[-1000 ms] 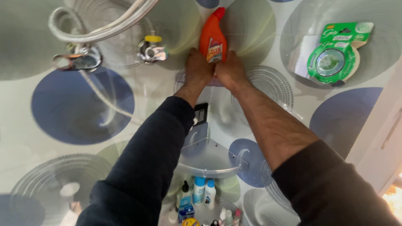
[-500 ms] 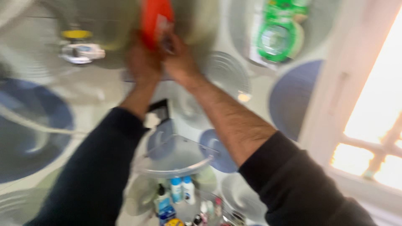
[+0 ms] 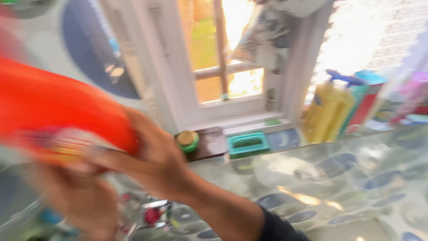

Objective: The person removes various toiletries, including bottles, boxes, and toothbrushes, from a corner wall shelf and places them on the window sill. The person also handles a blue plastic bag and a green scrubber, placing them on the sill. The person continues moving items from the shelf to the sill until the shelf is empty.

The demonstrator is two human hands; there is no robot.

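Observation:
A big orange bottle (image 3: 53,111) with a coloured label fills the left of the blurred head view, close to the camera. My right hand (image 3: 154,156) grips its lower side, fingers wrapped across the label. My left hand (image 3: 84,203) is below it, blurred, pressed against the bottle's underside. My dark right sleeve (image 3: 281,225) shows at the bottom edge.
A white-framed window (image 3: 223,67) glows behind. On the sill stand a green-lidded jar (image 3: 188,140), a teal soap dish (image 3: 247,143), a yellow spray bottle (image 3: 323,109) and other containers (image 3: 379,100). Wall covering with blue circles (image 3: 356,183) lies below.
The bottle has come off the corner shelf in both hands. My view has swung right from the shower corner to the window, and the bottle is now much nearer the camera.

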